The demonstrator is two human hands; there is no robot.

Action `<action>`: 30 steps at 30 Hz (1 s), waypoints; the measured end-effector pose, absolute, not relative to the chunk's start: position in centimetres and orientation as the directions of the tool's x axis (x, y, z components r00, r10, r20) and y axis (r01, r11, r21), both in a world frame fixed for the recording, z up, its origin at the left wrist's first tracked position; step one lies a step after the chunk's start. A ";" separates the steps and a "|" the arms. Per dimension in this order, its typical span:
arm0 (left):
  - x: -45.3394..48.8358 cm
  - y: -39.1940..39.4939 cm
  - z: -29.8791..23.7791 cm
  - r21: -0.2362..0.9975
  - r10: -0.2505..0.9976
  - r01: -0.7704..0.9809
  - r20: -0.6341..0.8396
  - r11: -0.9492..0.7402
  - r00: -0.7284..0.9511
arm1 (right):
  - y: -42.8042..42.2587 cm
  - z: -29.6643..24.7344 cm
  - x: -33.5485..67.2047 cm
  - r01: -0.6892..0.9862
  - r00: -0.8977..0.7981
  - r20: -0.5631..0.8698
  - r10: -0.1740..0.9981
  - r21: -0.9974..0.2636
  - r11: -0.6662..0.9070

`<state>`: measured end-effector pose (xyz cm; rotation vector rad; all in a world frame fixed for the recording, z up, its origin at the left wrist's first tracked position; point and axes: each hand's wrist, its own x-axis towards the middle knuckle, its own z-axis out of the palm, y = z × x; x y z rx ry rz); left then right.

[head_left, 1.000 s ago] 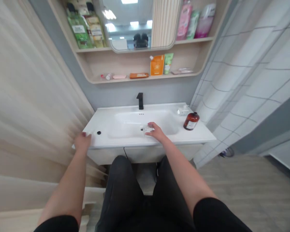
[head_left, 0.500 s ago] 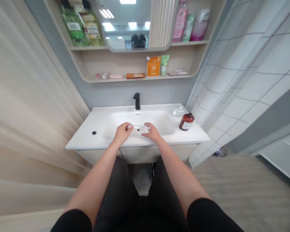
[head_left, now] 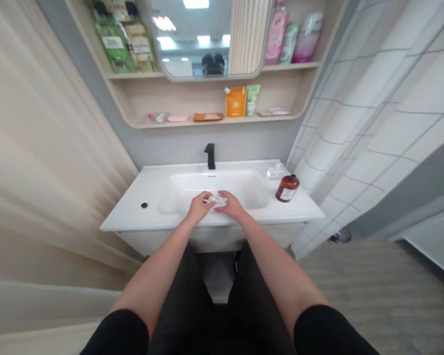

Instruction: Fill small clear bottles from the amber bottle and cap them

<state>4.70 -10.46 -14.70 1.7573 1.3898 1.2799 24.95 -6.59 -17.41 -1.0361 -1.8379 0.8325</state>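
Observation:
A small clear plastic item [head_left: 218, 199] sits over the front of the white basin [head_left: 207, 182], and its exact shape is hard to make out. My left hand [head_left: 200, 207] and my right hand [head_left: 231, 204] meet at it from either side. The fingers of both hands press on it and partly hide it. Both hands are held just above the basin's front slope.
A black faucet [head_left: 209, 156] stands at the back of the sink. On the right of the counter are an amber bottle [head_left: 287, 188] and a clear container [head_left: 275, 172]. A black knob [head_left: 144, 205] sits at the left. Above are a mirror and shelves of toiletries.
My left hand has moved from the counter's left edge to the clear item. Both hands have drawn closer together on it, and the view has shifted slightly.

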 end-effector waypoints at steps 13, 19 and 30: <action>1.8 -7.0 -17.5 0.961 0.983 0.217 0.180 -0.169 -0.029 | -5.8 -17.6 22.0 0.539 -0.287 0.349 0.892 -0.711 0.451; 1.4 -7.3 -17.7 0.937 0.974 0.275 0.227 -0.214 -0.018 | -5.8 -17.8 22.6 0.527 -0.302 0.352 0.886 -0.713 0.463; 1.7 -6.8 -18.0 0.932 0.971 0.291 0.235 -0.215 -0.036 | -5.7 -17.8 22.6 0.523 -0.285 0.379 0.881 -0.709 0.474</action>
